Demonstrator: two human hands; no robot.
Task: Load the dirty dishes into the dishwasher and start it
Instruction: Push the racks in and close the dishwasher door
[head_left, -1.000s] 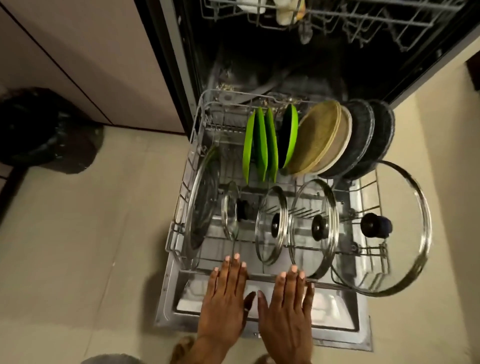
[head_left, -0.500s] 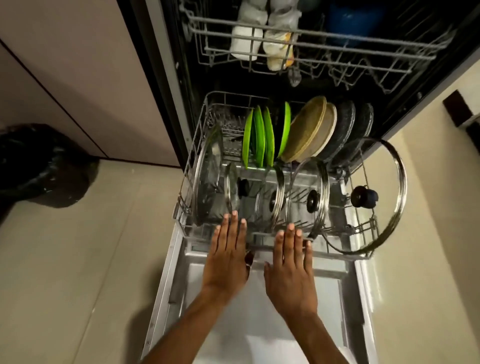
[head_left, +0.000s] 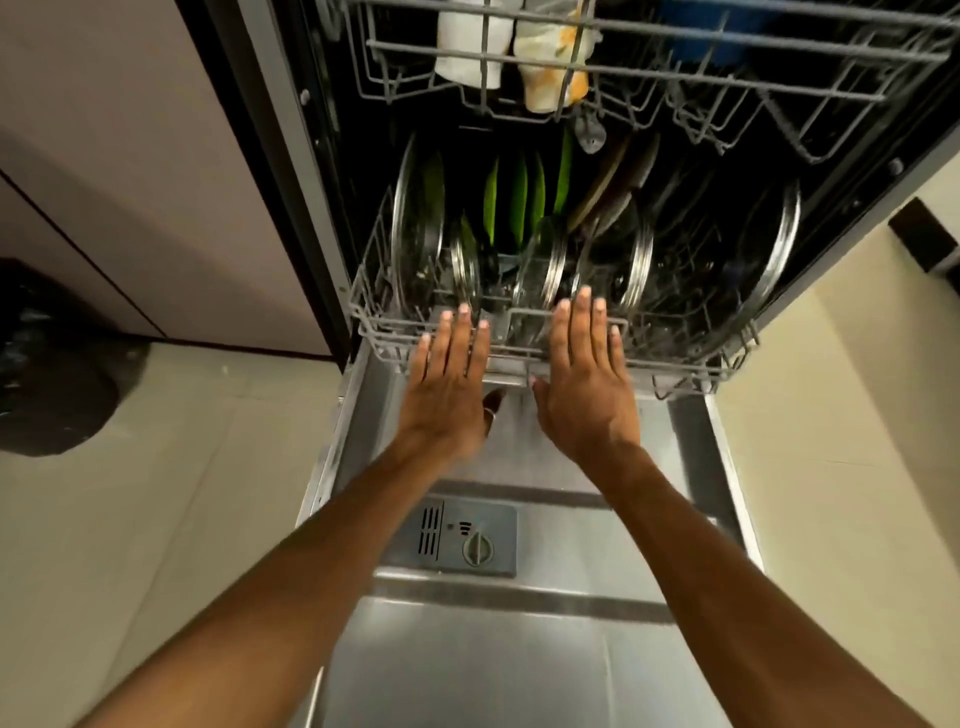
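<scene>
The dishwasher's lower rack (head_left: 685, 366) sits almost fully inside the dark tub. It carries several glass pot lids (head_left: 418, 228), green plates (head_left: 519, 202) and darker plates (head_left: 608, 182) standing on edge. My left hand (head_left: 449, 387) and my right hand (head_left: 584, 387) press flat, fingers straight, against the rack's front rail, side by side. The upper rack (head_left: 649, 98) above holds white cups (head_left: 470, 47) and a blue item. The open door (head_left: 519, 649) lies flat below my forearms, with the detergent dispenser (head_left: 460, 538) on it.
A black bin bag (head_left: 47, 379) sits on the tiled floor at the left. A beige cabinet panel (head_left: 145, 171) stands to the left of the dishwasher. A large lid (head_left: 779, 234) leans at the rack's right side, close to the tub wall.
Both hands have pushed the lower rack from fully pulled out over the door to nearly inside the tub. The door's inner face and dispenser have come into view.
</scene>
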